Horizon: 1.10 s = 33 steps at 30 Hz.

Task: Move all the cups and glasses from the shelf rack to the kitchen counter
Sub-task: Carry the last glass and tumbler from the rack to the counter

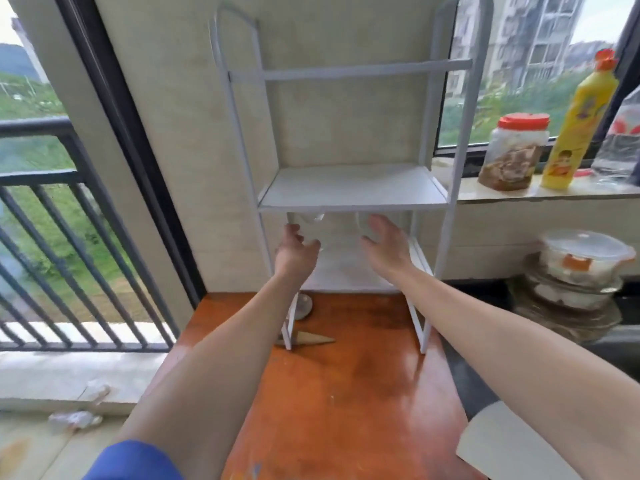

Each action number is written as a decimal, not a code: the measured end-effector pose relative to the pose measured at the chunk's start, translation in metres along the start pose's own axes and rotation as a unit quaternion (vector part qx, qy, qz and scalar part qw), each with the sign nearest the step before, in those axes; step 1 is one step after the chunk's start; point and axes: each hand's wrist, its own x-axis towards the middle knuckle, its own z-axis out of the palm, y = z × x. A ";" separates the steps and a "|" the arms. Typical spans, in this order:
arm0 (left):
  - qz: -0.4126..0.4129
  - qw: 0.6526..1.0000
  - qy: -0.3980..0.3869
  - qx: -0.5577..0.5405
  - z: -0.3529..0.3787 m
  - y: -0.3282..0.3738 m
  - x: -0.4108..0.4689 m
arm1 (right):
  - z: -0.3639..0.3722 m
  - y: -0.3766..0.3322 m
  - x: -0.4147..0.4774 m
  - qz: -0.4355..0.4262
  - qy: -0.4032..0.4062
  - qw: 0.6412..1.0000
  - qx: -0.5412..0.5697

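— How far along were you?

— The shelf rack (349, 188) showed bare upper tiers. I had both hands under the middle shelf: left hand (296, 252) curled by a clear glass (313, 220), grip uncertain; right hand (384, 244) spread open beside another faint glass (360, 225).

— And the counter?

— The orange counter (346, 375) held no cups that I saw.

Both arms are stretched straight out ahead, forearms bare and angled in toward each other. The left hand (296, 249) has its back facing up, fingers (293, 231) curled loosely with the thumb sticking out to the right. The right hand (387, 244) is spread wide, palm turned inward toward the left one, fingers extended (thumb low, pointing left). A blue sleeve (133, 460) shows on the left upper arm. Neither hand is closed on anything.
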 end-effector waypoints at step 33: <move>-0.143 0.960 -0.200 -0.130 -0.065 0.030 -0.108 | -0.092 -0.049 -0.130 0.217 -0.026 0.951 0.217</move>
